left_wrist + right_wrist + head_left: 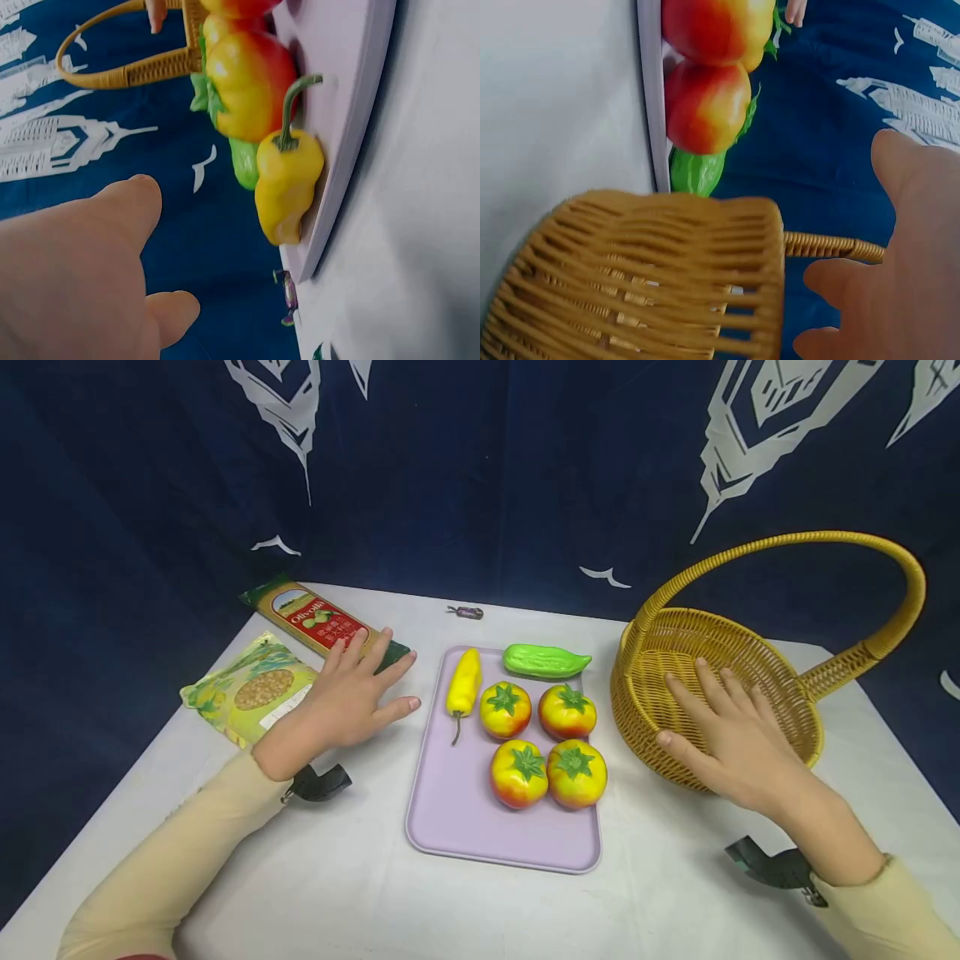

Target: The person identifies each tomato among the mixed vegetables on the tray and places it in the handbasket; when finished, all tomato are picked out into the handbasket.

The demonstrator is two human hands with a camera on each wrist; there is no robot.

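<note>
My left hand (347,700) is spread with straight fingers above the table, left of a lilac tray (480,831). It overlaps the ends of a green-and-tan Olivoilà packet (318,618) and a yellow-green bag of beans or grains (251,689). My right hand (738,743), fingers spread, hovers over the near side of a wicker basket (637,739) with a tall handle (795,537). Neither hand holds anything. On the tray lie a yellow pepper (289,184), a green pepper-like vegetable (546,661) and several yellow-red tomato-like fruits (519,774) with green leafy tops.
A small wrapped candy (469,612) lies behind the tray near the table's back edge. The table (337,877) has a white cover. A dark blue curtain (480,468) with white printed shapes hangs behind it. Dark straps (321,785) sit at both wrists.
</note>
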